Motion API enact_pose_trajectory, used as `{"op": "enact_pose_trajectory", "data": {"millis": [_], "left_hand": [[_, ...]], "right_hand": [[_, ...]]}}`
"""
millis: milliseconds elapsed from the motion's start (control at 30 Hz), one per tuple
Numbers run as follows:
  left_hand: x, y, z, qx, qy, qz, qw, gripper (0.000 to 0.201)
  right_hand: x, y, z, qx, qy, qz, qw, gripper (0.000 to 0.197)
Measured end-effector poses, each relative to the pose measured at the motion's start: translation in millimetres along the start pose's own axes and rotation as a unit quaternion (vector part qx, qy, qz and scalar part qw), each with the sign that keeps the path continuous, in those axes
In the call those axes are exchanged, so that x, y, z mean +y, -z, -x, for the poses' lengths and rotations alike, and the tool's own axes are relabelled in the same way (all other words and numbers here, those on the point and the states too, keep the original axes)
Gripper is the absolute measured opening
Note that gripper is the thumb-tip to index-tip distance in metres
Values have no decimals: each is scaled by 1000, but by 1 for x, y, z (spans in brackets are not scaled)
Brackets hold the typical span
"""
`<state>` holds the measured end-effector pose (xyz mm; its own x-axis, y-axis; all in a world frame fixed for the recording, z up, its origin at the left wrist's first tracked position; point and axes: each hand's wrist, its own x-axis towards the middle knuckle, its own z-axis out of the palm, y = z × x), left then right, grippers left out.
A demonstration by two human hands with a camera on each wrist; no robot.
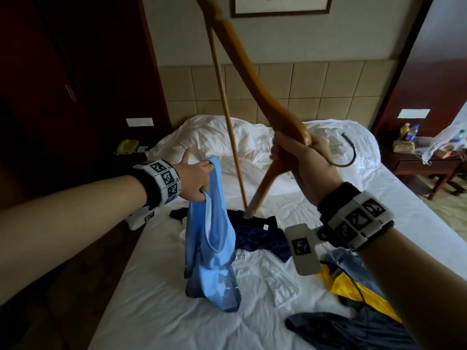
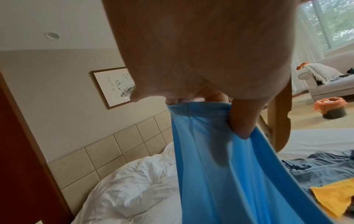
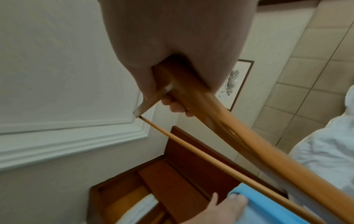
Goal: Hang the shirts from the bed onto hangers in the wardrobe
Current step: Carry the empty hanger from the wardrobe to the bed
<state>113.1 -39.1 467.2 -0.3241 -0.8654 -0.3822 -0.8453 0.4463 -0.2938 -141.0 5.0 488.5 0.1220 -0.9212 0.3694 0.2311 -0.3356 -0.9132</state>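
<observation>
My left hand (image 1: 195,178) grips a light blue shirt (image 1: 213,248) by its upper edge, and the cloth hangs down over the bed (image 1: 156,294). In the left wrist view my fingers (image 2: 243,121) are curled into the blue shirt (image 2: 229,166). My right hand (image 1: 303,160) grips a wooden hanger (image 1: 252,79) at its middle, held up on end, with its metal hook (image 1: 350,152) pointing right. The right wrist view shows the hanger (image 3: 249,139) and its thin bar running away from my palm. Several more shirts lie on the sheet: dark navy (image 1: 262,238), yellow (image 1: 353,291) and grey (image 1: 348,329).
A crumpled white duvet (image 1: 252,140) fills the head of the bed below a padded headboard (image 1: 328,89). A dark wooden wardrobe (image 1: 63,92) stands at the left. A nightstand (image 1: 424,160) with bottles is on the right, a yellow phone (image 1: 126,146) on the left.
</observation>
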Motion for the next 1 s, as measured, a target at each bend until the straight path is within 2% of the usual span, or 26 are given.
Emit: {"op": "enact_pose_trajectory", "data": {"millis": [133, 267, 367, 500, 600, 700, 767, 867, 1000], "left_hand": [[-6, -5, -4, 11, -13, -33, 999, 37], [-7, 1, 4, 37, -8, 15, 999, 34], [-24, 0, 10, 77, -14, 56, 995, 40], [-58, -16, 16, 123, -6, 46, 991, 41], [-69, -24, 20, 111, 6, 53, 992, 44], [-80, -30, 25, 79, 31, -2, 996, 49], [-93, -41, 30, 61, 37, -15, 997, 49], [-107, -55, 32, 77, 26, -21, 996, 49], [-102, -50, 26, 94, 3, -68, 993, 53]], "right_hand": [[4, -31, 2, 1, 8, -48, 999, 13], [40, -47, 6, 18, -17, 1, 1000, 20], [74, -45, 15, 11, -64, 30, 997, 24], [98, -35, 27, -26, -139, 50, 989, 21], [99, -25, 24, -57, -164, 85, 981, 19], [94, -10, 18, -93, -179, 126, 971, 40], [89, 0, 18, -84, -193, 144, 967, 48], [86, 14, 19, -70, -214, 133, 965, 49], [91, 20, 21, -140, -228, 215, 939, 57]]}}
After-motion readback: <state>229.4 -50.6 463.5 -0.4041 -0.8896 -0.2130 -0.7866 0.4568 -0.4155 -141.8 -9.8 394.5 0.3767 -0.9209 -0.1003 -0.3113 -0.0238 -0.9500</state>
